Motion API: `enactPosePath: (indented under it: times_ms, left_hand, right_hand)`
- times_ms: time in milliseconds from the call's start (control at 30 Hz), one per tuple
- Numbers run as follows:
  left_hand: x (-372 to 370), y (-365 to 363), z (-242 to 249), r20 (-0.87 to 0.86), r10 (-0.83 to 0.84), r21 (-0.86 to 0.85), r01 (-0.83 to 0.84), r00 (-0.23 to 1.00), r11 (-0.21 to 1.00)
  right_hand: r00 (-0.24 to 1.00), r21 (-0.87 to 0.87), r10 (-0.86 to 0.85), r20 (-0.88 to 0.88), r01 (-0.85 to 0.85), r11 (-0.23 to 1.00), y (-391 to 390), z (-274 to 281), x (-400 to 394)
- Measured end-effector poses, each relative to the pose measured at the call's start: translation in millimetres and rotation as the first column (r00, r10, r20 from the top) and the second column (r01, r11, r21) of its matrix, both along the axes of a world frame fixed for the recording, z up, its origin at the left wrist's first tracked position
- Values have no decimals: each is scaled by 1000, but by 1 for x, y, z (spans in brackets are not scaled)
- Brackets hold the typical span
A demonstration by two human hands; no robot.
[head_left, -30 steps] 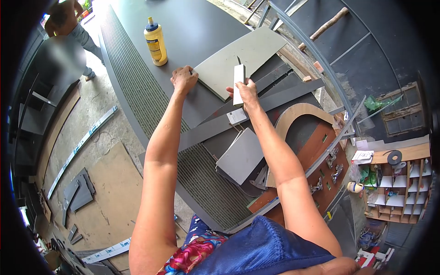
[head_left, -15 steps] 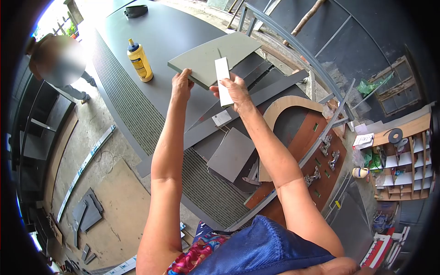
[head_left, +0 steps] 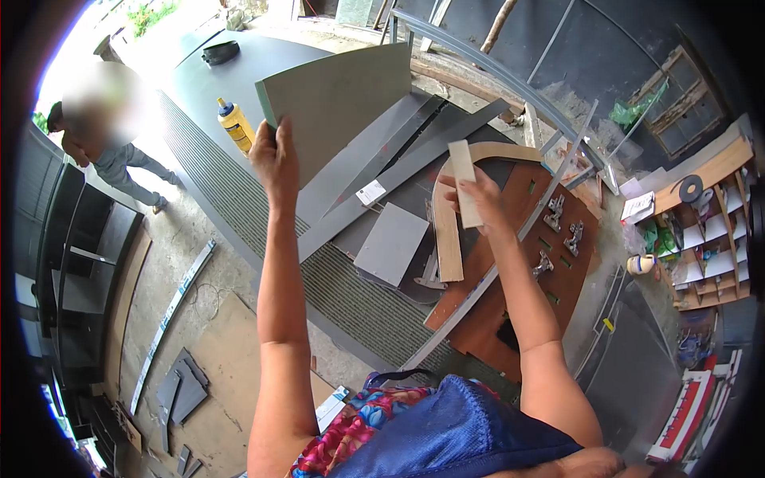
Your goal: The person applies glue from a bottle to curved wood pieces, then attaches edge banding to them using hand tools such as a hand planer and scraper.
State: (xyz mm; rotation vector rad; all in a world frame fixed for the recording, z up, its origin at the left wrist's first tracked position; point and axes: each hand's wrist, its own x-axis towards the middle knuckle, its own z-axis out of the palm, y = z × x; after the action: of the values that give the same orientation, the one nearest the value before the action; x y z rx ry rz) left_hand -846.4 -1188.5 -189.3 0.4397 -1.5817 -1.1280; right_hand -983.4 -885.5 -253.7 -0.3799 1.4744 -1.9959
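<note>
My left hand [head_left: 275, 163] is closed on the near left corner of a grey-green board [head_left: 339, 103]. The board is tilted up, with its broad face turned toward me. Out to the right, my right hand [head_left: 484, 203] grips a short, pale flat strip [head_left: 463, 171] between thumb and fingers, apart from the board. Beyond my left hand stands a yellow bottle [head_left: 236, 127] with a blue cap. Below and between the hands lie a small grey panel [head_left: 390, 243], a white card [head_left: 370, 193] and a curved wooden piece [head_left: 446, 231].
Long grey strips [head_left: 430, 163] cross the dark worktable [head_left: 183, 80]. A brown board [head_left: 510, 295] with metal hinges [head_left: 572, 239] lies at the right, near a metal frame [head_left: 478, 44]. A person [head_left: 119, 151] stands at the far left. Shelving [head_left: 717, 263] stands at the right.
The grey-green board has swung from nearly flat to steeply tilted in my left hand. My right hand has moved right, away from the board, with the strip. The person at the left has changed position.
</note>
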Motion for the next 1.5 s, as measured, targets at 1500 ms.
enactPosePath:
  times_ms: [1500]
  left_hand:
    - [274,100,-74,164,229,-497,-120,959,859]
  right_hand:
    - [518,570,685,-513,-391,723,-41,136,220]
